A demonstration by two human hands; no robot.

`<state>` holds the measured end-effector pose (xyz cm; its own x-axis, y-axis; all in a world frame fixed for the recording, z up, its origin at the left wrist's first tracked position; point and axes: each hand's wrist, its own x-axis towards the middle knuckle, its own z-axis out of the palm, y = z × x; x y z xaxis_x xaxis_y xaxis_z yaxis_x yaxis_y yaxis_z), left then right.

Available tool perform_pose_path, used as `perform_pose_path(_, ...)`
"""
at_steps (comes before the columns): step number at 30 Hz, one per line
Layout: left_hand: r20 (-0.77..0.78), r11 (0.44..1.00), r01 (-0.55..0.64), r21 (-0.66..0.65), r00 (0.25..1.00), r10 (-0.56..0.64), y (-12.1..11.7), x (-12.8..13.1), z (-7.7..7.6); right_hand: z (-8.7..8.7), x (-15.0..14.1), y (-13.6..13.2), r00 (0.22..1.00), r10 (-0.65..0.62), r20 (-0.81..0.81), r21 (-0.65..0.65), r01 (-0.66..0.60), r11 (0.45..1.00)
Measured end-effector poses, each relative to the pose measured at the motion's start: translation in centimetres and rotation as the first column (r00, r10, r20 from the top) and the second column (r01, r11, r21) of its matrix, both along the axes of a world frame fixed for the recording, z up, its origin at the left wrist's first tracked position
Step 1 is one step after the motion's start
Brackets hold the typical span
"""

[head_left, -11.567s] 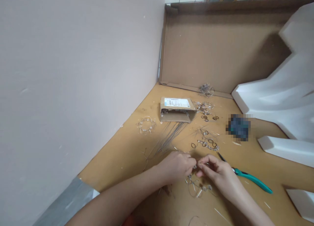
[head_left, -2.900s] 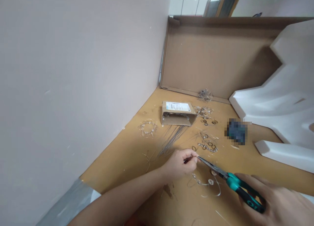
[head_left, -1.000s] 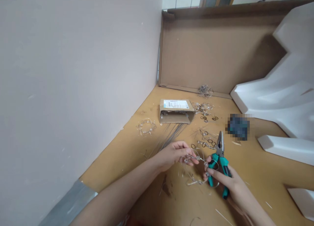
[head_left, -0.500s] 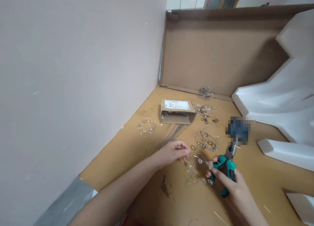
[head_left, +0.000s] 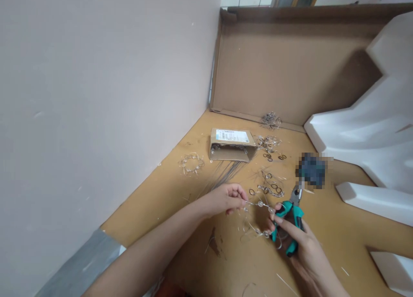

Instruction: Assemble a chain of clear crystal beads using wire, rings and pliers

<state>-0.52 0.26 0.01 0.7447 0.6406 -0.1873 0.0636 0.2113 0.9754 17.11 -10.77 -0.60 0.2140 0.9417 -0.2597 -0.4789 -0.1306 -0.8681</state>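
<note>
Beaded wire point(head_left: 260, 204), both hands point(head_left: 229, 199) pinching, close together

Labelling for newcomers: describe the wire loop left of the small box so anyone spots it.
From the pale wall on the left, go right to the small cardboard box on the tabletop. Just left of it lies the wire loop. Unlike the beaded strand between the left hand and right hand, it lies apart, a roughly round beaded ring.

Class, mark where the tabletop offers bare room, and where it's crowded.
Two mostly bare patches: between pale wall and left forearm; between pliers and white strip. Crowded: around the small carton, dark rings and held beaded wire.
</note>
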Motion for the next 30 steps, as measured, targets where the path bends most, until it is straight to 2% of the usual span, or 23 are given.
perform_pose_path(3, 0.011, 1.0, 0.012, 0.011, 1.0, -0.012, 0.0, 0.1, -0.1, 0.1, 0.0, 0.0, 1.0, 0.024, 0.013, 0.004, -0.024, 1.0)
perform_pose_path(8, 0.04, 0.996, -0.063, 0.062, 0.997, 0.061, -0.5, 0.8, -0.4, 0.0, -0.3, 0.0, 0.993, 0.092, 0.071, -0.007, -0.092, 0.996)
perform_pose_path(14, 0.002, 0.998, -0.022, 0.053, 1.0, 0.022, -1.3, 1.3, -0.5, 0.0, -1.0, -0.2, 0.983, 0.17, 0.065, 0.001, -0.17, 0.985)
perform_pose_path(17, 0.012, 0.991, -0.104, 0.084, 0.995, 0.103, -1.1, 1.1, -0.3, 0.1, -0.4, 0.1, 0.984, 0.141, 0.11, -0.019, -0.14, 0.99)
perform_pose_path(19, 0.01, 0.984, -0.152, 0.095, 0.988, 0.152, -0.9, 1.0, -0.1, 0.2, 0.8, 0.3, 0.959, 0.074, 0.274, -0.047, -0.063, 0.997)
perform_pose_path(20, 0.011, 0.981, -0.171, 0.093, 0.985, 0.171, -0.8, 1.0, 0.0, 0.2, 1.6, 0.4, 0.91, 0.048, 0.413, -0.069, -0.021, 0.997)
perform_pose_path(21, 0.012, 0.978, -0.188, 0.086, 0.982, 0.188, -0.8, 0.9, 0.0, 0.2, 2.5, 0.4, 0.815, 0.033, 0.579, -0.098, 0.029, 0.995)
perform_pose_path(22, 0.014, 0.976, -0.203, 0.078, 0.979, 0.203, -0.7, 0.9, 0.1, 0.1, 3.4, 0.4, 0.654, 0.071, 0.753, -0.146, 0.061, 0.987)
perform_pose_path(23, 0.017, 0.974, -0.215, 0.07, 0.977, 0.214, -0.6, 0.8, 0.1, 0.1, 4.3, 0.4, 0.456, 0.118, 0.882, -0.19, 0.115, 0.975)
perform_pose_path(24, 0.022, 0.972, -0.225, 0.064, 0.974, 0.224, -0.6, 0.8, 0.1, -0.1, 5.2, 0.2, 0.26, 0.169, 0.951, -0.217, 0.172, 0.961)
perform_pose_path(25, 0.031, 0.972, -0.229, 0.055, 0.973, 0.228, -0.6, 0.8, 0.0, -0.3, 6.0, 0.1, 0.098, 0.228, 0.969, -0.244, 0.203, 0.948)
perform_pose_path(26, 0.041, 0.972, -0.23, 0.047, 0.973, 0.228, -0.6, 0.7, -0.1, -0.6, 6.8, -0.1, -0.019, 0.269, 0.963, -0.259, 0.223, 0.94)
perform_pose_path(27, 0.055, 0.972, -0.23, 0.038, 0.972, 0.228, -0.6, 0.7, -0.1, -1.0, 7.4, -0.3, -0.1, 0.297, 0.95, -0.27, 0.225, 0.936)
perform_pose_path(30, 0.099, 0.975, -0.22, 0.023, 0.971, 0.217, -0.6, 0.6, -0.2, -2.2, 9.0, -0.9, -0.275, 0.299, 0.914, -0.247, 0.207, 0.947)
